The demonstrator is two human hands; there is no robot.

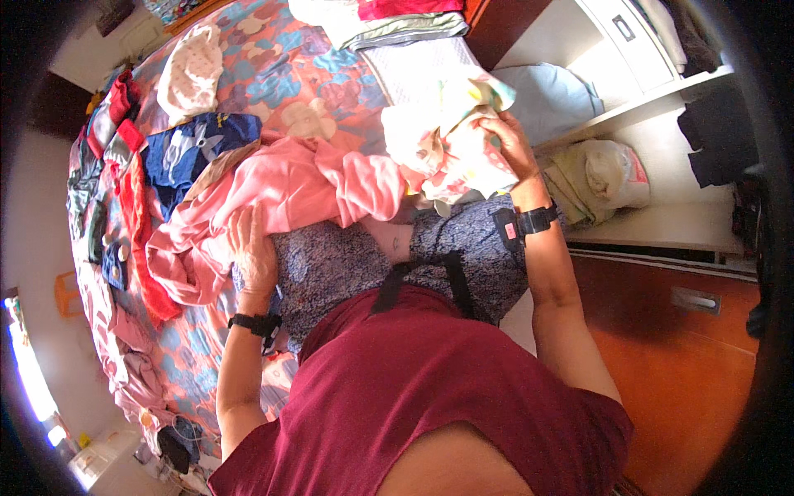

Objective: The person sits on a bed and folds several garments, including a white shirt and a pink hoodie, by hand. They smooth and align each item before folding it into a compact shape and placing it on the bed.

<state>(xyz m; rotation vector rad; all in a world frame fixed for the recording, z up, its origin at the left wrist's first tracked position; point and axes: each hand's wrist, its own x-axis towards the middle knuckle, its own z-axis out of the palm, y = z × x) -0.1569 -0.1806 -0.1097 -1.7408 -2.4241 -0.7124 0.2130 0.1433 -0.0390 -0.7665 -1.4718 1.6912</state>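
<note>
A pink long-sleeved garment [281, 186] lies crumpled over the bed edge and against my lap. My left hand [252, 256] rests on its near side, fingers stretched out, not gripping it. My right hand [509, 150] is closed on a bunched white cloth with coloured prints [447, 157], just above my right knee. Strong light washes out part of this cloth, so its kind is hard to tell. Beyond the pink garment are a navy garment with a light print [198, 149] and a cream dotted garment [190, 74].
A floral sheet [306, 74] covers the bed. Folded clothes [405, 29] are stacked at the far side, more garments [132, 223] along the left. At right, an open cabinet holds a light blue bundle [546, 99] and a bagged bundle [608, 178], above a brown wooden panel [653, 364].
</note>
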